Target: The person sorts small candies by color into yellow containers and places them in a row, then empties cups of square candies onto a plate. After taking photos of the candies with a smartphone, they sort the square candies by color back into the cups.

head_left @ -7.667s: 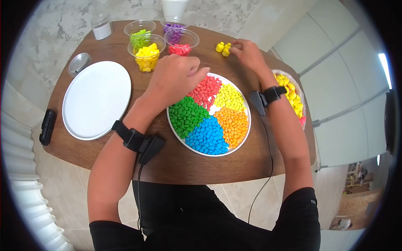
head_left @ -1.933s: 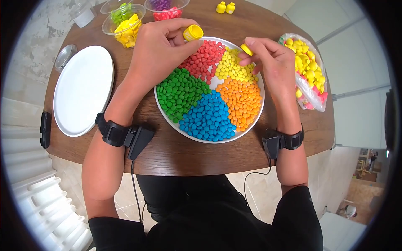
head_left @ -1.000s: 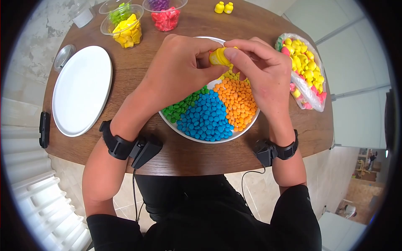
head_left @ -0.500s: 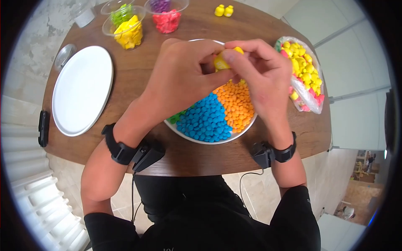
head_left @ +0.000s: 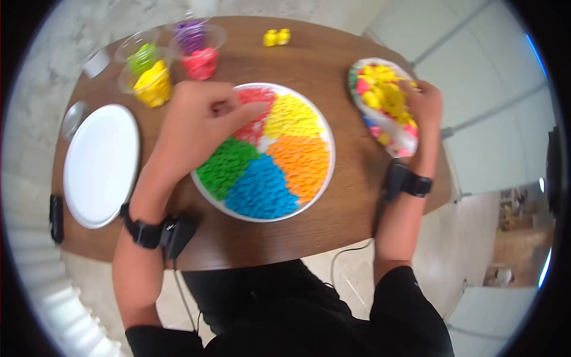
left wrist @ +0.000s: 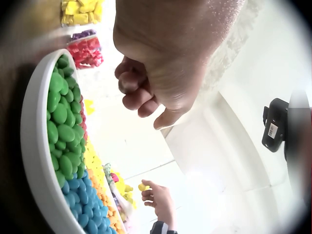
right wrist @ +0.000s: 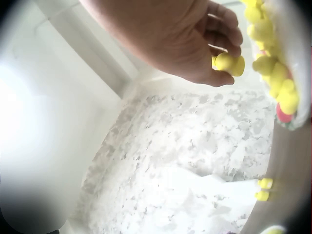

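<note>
My right hand (head_left: 423, 107) reaches over a plastic bag (head_left: 399, 134) filled with small yellow bottles at the right side of the table. Thumb and fingers pinch one small yellow bottle (right wrist: 229, 64) just beside the bag's heap, as the right wrist view shows. Over the red part of a round white plate (head_left: 331, 156) hangs my left hand (head_left: 193, 128); its fingers are loosely curled and hold nothing in the left wrist view. The plate bears red, yellow, orange, blue and green candies (left wrist: 63, 122) in wedges. Two yellow bottles (head_left: 276, 37) stand together near the table's back edge.
A bare white oval plate (head_left: 101, 166) lies at the left, with a small round lid (head_left: 74, 119) behind it. Plastic cups of yellow pieces (head_left: 152, 84), pink pieces (head_left: 200, 63), green and purple ones stand at the back left. A black device (head_left: 56, 219) sits at the left edge.
The right hand took a yellow bottle from the back, then both hands worked its cap over the candies. Now they have parted: the right moved to the bag with a bottle, the left is empty.
</note>
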A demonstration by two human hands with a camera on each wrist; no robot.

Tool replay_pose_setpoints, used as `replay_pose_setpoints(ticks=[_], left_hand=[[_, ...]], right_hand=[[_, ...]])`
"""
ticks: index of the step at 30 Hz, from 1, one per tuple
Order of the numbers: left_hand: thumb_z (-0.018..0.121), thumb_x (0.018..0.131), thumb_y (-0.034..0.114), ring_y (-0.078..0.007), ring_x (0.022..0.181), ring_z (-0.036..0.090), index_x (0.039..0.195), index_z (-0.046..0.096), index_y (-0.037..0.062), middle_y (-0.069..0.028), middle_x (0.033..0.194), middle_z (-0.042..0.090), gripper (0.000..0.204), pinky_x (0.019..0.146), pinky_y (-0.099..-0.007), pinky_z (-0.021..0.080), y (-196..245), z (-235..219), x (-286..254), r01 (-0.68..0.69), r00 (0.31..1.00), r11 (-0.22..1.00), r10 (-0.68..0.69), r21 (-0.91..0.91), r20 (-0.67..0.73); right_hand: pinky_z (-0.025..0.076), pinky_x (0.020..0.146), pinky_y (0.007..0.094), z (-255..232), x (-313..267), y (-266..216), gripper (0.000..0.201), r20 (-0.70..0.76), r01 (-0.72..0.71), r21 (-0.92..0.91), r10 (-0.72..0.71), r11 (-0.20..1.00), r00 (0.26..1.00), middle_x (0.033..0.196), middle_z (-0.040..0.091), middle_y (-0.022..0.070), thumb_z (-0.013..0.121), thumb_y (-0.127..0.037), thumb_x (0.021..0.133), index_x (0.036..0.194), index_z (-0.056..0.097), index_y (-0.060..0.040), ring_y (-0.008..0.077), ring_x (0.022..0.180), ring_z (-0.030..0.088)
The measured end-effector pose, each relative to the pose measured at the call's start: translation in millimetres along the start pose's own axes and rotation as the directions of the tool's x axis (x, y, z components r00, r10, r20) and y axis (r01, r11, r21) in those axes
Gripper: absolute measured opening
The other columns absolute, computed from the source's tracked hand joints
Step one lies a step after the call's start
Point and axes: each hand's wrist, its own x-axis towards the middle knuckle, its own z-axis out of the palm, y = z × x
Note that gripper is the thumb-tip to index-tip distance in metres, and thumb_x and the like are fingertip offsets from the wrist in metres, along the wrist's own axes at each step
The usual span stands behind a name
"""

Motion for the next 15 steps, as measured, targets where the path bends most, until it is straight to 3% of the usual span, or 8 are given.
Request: replay_pose_setpoints(ticks=[1, 3, 6, 10, 12, 15], left_hand=[[0.08, 0.096, 0.026, -0.0029, 0.052, 0.049, 0.065, 0.064, 0.001, 0.0023, 0.055, 0.054, 0.043, 0.048, -0.0245, 0.032, -1, -4, 1, 0.033, 0.999, 0.999, -0.033, 0.036, -0.004], [0.072, 0.102, 0.04, -0.0074, 0.049, 0.051, 0.068, 0.067, -0.0012, -0.0009, 0.055, 0.057, 0.053, 0.047, -0.0269, 0.038, -3, -5, 3, 0.262, 0.947, 0.945, -0.214, -0.194, 0.239], [0.064, 0.105, 0.047, -0.0082, 0.048, 0.051, 0.067, 0.066, -0.0015, -0.002, 0.056, 0.057, 0.062, 0.047, -0.0276, 0.038, 2, 1, 3, 0.333, 0.911, 0.919, -0.254, -0.213, 0.325], [0.06, 0.108, 0.042, -0.0074, 0.044, 0.049, 0.065, 0.061, 0.001, -0.0014, 0.048, 0.05, 0.06, 0.046, -0.0259, 0.035, -2, 8, 1, 0.292, 0.919, 0.939, -0.223, -0.18, 0.325], [0.059, 0.108, 0.042, -0.0079, 0.044, 0.049, 0.067, 0.063, 0.0009, -0.0021, 0.049, 0.052, 0.058, 0.046, -0.0255, 0.035, -3, 9, 2, 0.28, 0.916, 0.946, -0.213, -0.161, 0.341], [0.059, 0.108, 0.043, -0.0084, 0.044, 0.051, 0.071, 0.067, 0.0014, -0.0026, 0.05, 0.055, 0.057, 0.046, -0.025, 0.036, -2, 4, 2, 0.234, 0.938, 0.962, -0.185, -0.14, 0.294]], right_hand=[[0.056, 0.067, 0.0383, -4, -1, -5, 0.048, 0.07, -0.087, -0.059, 0.091, 0.994, 0.993, 0.075, 0.074, 0.0192, 0.083, -0.037, 0.084, 0.104, 0.079, 0.0068, 0.0241, 0.068, 0.072], [0.055, 0.064, 0.0364, 3, 4, 10, 0.046, 0.137, -0.125, -0.027, 0.128, 0.992, 0.982, 0.072, 0.072, 0.0165, 0.082, -0.036, 0.084, 0.102, 0.08, 0.0064, 0.0223, 0.064, 0.069], [0.057, 0.075, 0.0374, 8, 11, 24, 0.049, 0.067, -0.093, -0.087, 0.099, 0.992, 0.993, 0.082, 0.076, 0.0193, 0.082, -0.039, 0.082, 0.104, 0.08, 0.0045, 0.027, 0.075, 0.075], [0.058, 0.082, 0.0383, 11, 11, 26, 0.051, 0.016, -0.076, -0.071, 0.077, 0.995, 0.997, 0.09, 0.078, 0.0214, 0.081, -0.041, 0.081, 0.107, 0.08, 0.003, 0.029, 0.084, 0.076], [0.057, 0.085, 0.0387, 12, 9, 21, 0.051, -0.126, -0.041, -0.027, 0.038, 0.999, 0.991, 0.095, 0.078, 0.0223, 0.081, -0.042, 0.081, 0.108, 0.08, 0.0018, 0.03, 0.087, 0.076], [0.056, 0.08, 0.036, 9, 2, 1, 0.048, -0.223, -0.025, 0.049, 0.036, 0.998, 0.974, 0.089, 0.078, 0.0189, 0.081, -0.04, 0.083, 0.108, 0.081, 0.0008, 0.025, 0.08, 0.074]])
